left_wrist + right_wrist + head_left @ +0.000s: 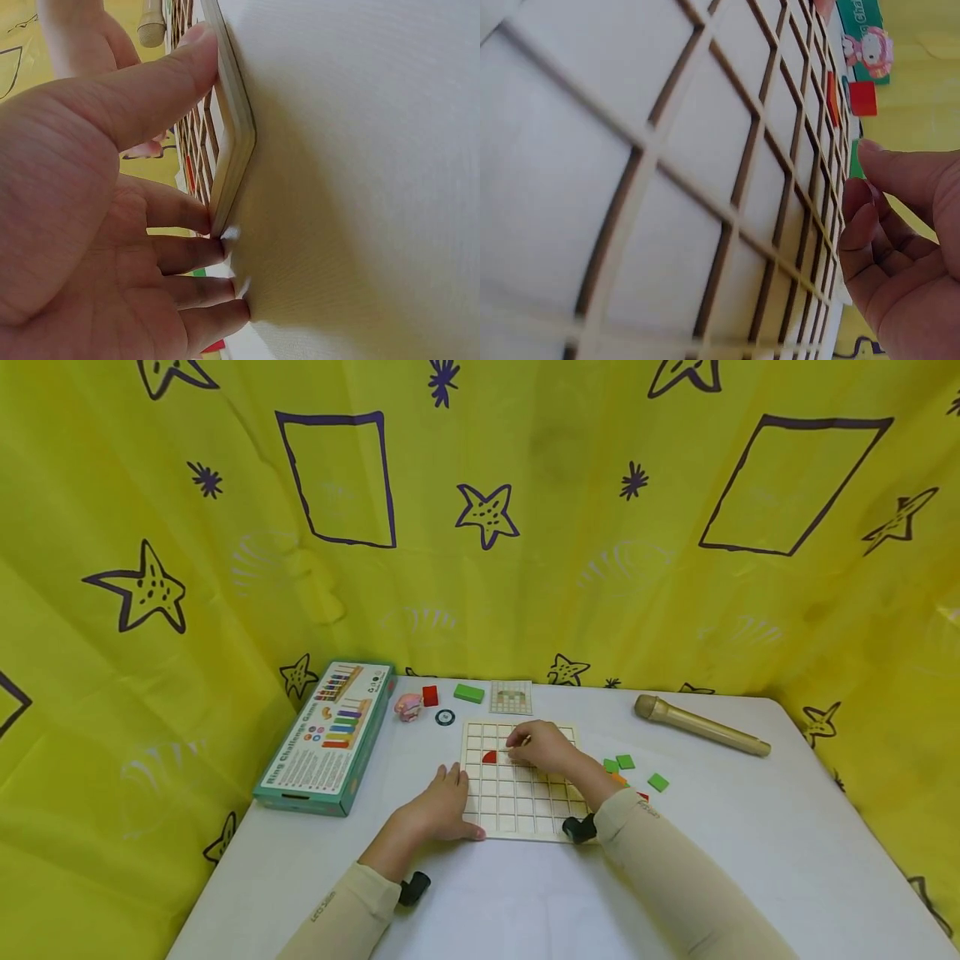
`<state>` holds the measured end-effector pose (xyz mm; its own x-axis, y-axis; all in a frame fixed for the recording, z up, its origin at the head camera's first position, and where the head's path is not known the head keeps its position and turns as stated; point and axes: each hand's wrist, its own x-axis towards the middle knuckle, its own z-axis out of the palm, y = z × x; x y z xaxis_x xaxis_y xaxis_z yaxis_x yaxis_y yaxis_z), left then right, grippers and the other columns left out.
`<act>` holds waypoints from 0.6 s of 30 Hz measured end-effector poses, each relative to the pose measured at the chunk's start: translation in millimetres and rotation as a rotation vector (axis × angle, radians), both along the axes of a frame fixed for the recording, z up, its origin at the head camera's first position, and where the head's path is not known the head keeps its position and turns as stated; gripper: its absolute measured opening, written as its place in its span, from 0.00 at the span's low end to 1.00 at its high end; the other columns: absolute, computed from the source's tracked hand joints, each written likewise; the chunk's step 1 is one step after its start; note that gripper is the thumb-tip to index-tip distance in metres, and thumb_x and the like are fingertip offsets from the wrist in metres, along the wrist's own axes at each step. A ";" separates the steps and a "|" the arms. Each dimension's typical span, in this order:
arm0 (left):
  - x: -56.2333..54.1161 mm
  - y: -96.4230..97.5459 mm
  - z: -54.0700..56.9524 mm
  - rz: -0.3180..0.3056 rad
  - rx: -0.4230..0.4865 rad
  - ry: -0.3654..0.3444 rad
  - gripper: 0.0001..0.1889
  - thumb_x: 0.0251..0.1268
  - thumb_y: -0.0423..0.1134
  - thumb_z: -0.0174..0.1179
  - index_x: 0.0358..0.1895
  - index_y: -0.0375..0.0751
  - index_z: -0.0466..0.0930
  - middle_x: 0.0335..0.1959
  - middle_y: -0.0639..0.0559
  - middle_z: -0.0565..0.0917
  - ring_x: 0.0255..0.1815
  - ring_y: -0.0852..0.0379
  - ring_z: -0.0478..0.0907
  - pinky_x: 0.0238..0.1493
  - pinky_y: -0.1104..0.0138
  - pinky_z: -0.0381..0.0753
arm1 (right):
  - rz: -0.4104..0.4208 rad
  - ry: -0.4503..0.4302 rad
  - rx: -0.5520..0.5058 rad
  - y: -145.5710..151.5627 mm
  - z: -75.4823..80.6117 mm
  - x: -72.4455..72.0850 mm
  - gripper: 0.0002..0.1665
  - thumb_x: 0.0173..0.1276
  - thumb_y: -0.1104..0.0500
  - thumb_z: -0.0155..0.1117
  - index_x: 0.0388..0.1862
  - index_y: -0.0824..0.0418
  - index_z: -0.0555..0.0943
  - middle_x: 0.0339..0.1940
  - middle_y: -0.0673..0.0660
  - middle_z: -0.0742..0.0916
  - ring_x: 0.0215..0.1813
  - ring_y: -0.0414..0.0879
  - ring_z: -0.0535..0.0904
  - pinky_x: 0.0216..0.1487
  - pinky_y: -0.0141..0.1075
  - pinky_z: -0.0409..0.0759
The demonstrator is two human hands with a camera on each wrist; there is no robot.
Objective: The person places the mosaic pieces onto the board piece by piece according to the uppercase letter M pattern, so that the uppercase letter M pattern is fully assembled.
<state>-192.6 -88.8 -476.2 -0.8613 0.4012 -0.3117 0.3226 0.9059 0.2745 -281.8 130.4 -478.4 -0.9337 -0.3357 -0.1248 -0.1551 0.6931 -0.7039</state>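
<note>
A pale wooden grid board (506, 822) lies on the table, with a red quarter-round piece (489, 757) in one of its upper-left cells. My left hand (438, 806) steadies the board's near left corner, thumb on the front edge and fingers spread along the left side. In the left wrist view, those fingertips (217, 289) touch the tabletop beside the board. Over the upper middle cells is my right hand (547, 747), just right of the red piece. Its fingers (859, 232) are bent towards the thumb; whether a small piece sits between them is hidden.
Green square tiles (657, 782) and an orange piece (618, 780) lie right of the board. A gold microphone (701, 725) is at the back right. Behind the board are a pattern card (512, 687), green block (468, 693), red block (430, 696) and pink figurine (408, 707). A game box (318, 760) stands left.
</note>
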 end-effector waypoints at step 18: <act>1.3 0.6 1.3 0.007 0.004 -0.007 0.56 0.56 0.61 0.72 0.75 0.23 0.56 0.78 0.31 0.55 0.78 0.32 0.50 0.74 0.50 0.59 | -0.072 0.059 0.073 96.6 26.2 14.3 0.10 0.70 0.59 0.68 0.46 0.64 0.85 0.42 0.57 0.86 0.39 0.50 0.78 0.36 0.38 0.78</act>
